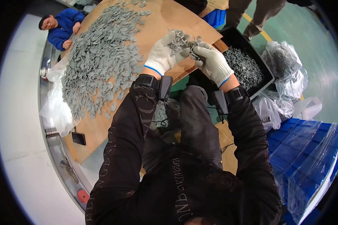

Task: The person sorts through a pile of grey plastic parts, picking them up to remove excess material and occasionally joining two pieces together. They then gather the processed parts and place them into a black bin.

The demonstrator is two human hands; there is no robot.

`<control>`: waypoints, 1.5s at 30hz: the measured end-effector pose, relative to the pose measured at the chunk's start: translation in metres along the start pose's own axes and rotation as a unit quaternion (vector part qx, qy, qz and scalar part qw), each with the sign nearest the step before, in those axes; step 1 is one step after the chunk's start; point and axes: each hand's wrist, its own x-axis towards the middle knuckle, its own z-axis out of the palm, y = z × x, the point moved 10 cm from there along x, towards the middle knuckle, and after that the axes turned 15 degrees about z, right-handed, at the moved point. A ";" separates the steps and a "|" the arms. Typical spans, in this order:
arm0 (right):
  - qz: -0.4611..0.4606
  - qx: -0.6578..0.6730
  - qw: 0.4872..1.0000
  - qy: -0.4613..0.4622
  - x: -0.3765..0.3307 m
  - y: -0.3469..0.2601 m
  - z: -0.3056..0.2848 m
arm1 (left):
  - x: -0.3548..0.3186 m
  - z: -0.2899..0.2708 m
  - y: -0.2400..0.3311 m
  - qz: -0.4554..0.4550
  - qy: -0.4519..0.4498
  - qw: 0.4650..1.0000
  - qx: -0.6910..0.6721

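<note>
Both my hands wear white knit gloves with blue cuffs and are raised over the right edge of a wooden tabletop [165, 22]. My left hand [163, 53] is closed around a bunch of grey branched plastic pieces [179, 40], which look like moulding sprues. Close beside it, my right hand [211, 62] pinches a smaller cluster of the same grey pieces [195, 43]. The fingertips of the two hands nearly meet. To the left of them spreads a big heap of small flat grey plastic parts [101, 56]. Beyond my right wrist, a black bin [266, 83] holds many grey branched pieces.
A person in a blue jacket [62, 32] rests both hands at the table's far left edge. Clear plastic bags [285, 63] and wrapped blue crates [300, 150] stand on the right. A dark phone-like object [79, 138] lies near the table's front. Another person's legs [264, 17] show at the top right.
</note>
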 end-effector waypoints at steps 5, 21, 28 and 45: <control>-0.029 0.027 0.998 0.045 -0.047 -0.029 -0.043 | 0.021 0.043 -0.055 -0.050 -0.045 0.998 0.010; -0.081 0.017 0.996 0.035 -0.137 -0.083 -0.163 | 0.068 0.138 -0.191 -0.197 -0.039 0.978 0.065; -0.097 -0.029 0.989 0.110 -0.146 -0.105 -0.207 | 0.102 0.147 -0.236 -0.213 -0.008 0.971 0.110; -0.183 -0.125 0.961 0.165 -0.154 -0.103 -0.172 | 0.021 0.145 -0.230 -0.084 -0.192 0.927 0.309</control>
